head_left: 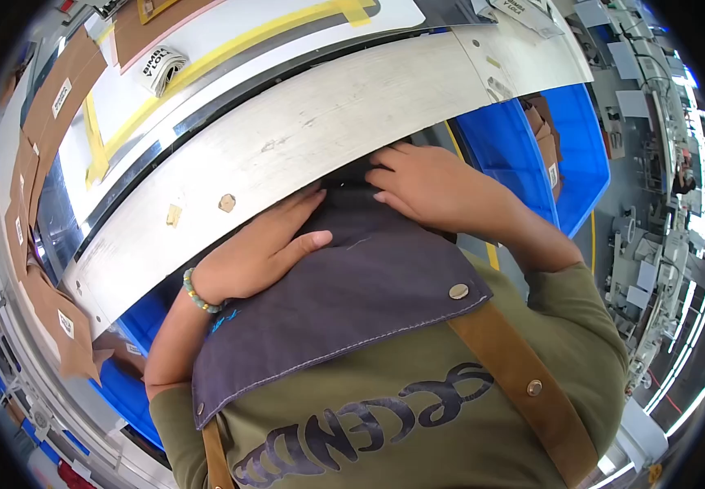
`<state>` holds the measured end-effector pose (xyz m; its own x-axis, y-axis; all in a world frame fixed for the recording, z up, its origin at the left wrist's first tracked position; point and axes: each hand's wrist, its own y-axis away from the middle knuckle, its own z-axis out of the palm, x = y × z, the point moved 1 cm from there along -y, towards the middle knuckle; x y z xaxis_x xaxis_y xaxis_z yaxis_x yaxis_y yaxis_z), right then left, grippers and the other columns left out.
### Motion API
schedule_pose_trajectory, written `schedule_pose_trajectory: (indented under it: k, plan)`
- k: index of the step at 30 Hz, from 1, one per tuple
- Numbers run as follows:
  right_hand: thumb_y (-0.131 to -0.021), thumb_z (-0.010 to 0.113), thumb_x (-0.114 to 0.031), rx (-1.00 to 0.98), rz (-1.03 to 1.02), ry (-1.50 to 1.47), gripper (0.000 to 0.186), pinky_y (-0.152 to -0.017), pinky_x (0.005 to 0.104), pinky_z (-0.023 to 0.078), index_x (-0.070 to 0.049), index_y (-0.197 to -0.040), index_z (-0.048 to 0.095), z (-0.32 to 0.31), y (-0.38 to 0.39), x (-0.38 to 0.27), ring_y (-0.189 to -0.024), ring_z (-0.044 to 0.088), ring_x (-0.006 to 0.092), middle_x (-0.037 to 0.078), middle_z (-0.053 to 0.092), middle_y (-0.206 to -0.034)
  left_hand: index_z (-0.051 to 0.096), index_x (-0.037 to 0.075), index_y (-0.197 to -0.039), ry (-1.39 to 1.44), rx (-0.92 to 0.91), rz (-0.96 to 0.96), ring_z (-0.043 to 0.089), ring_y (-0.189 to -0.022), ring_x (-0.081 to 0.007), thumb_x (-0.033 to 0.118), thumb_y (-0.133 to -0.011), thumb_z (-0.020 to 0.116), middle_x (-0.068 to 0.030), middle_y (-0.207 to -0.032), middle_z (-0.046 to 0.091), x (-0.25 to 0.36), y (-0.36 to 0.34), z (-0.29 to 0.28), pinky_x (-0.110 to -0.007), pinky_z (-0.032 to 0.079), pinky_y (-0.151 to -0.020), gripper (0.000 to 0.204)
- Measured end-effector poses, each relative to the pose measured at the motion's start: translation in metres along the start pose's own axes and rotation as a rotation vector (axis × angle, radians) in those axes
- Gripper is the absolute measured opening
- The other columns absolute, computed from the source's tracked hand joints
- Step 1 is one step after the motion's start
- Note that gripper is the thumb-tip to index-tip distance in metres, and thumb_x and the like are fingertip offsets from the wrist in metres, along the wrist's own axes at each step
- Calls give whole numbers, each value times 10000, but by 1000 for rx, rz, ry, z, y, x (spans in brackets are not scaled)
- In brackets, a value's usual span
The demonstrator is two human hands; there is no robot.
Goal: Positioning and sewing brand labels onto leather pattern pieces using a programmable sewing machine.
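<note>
My left hand (259, 251) lies on the dark grey apron (352, 277), fingers stretched out and thumb apart. Its fingertips reach up beside the front edge of the white worktable (304, 138), and a beaded bracelet (198, 292) circles the wrist. My right hand (434, 186) rests at the upper right of the apron, close to the same table edge. Its fingers are loosely bent and spaced apart, their tips against dark cloth in shadow. I see nothing held in either hand. The apron hangs from brown straps (524, 383) over an olive shirt.
Blue bins (568, 155) with brown pieces inside stand right of the table; another blue bin (128, 391) is at the lower left. Brown sheets (63, 114) line the table's left side. A bundle of white labels (159, 69) lies near yellow tape (230, 57).
</note>
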<state>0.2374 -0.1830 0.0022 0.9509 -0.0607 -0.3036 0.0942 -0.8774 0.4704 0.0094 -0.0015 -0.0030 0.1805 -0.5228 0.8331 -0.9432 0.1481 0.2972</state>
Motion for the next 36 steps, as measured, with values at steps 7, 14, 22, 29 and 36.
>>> schedule_pose_trajectory:
  k: [7, 14, 22, 29, 36]
  plan:
    - [-1011, 669, -175, 529, -315, -229, 223, -1027, 417, 573, -52, -1182, 742, 45, -9, -4, -1227, 660, 330, 143, 686, -1282, 546, -136, -1473, -301, 232, -49, 407, -1515, -472, 560, -1087, 571, -311, -1611, 467, 0, -16, 40, -520, 299, -1280, 796]
    - [-1017, 556, -245, 67, -70, -554, 557, -1112, 548, 489, 128, -1430, 531, 62, -67, -9, -1250, 622, 547, 402, 617, -1378, 678, -95, -1135, -530, 401, 44, 458, -1410, -487, 578, -1025, 655, -298, -1546, 511, -19, -24, 58, -561, 345, -1222, 683]
    - [-934, 651, -211, 422, -47, -271, 648, -1253, 505, 370, 6, -1538, 560, 99, -128, 1, -1455, 510, 472, 307, 553, -1558, 678, -26, -922, -485, 353, 31, 674, -1016, -420, 580, -1038, 635, -233, -1010, 680, -39, -28, 58, -498, 535, -953, 619]
    - [-1003, 634, -234, 417, -96, -438, 607, -1262, 485, 355, -24, -1563, 530, 101, -130, 3, -1500, 469, 438, 280, 506, -1606, 676, -30, -1135, -297, 409, 44, 627, -1189, -434, 544, -1078, 606, -244, -1166, 677, -17, -18, 56, -547, 470, -1072, 581]
    - [-945, 710, -268, 329, -184, -633, 617, -1128, 530, 469, 47, -1459, 579, 54, -94, -15, -1347, 589, 512, 373, 613, -1424, 662, -24, -1164, -158, 439, 93, 645, -1125, -459, 462, -1050, 689, -273, -1178, 661, -37, -20, 52, -520, 504, -1022, 500]
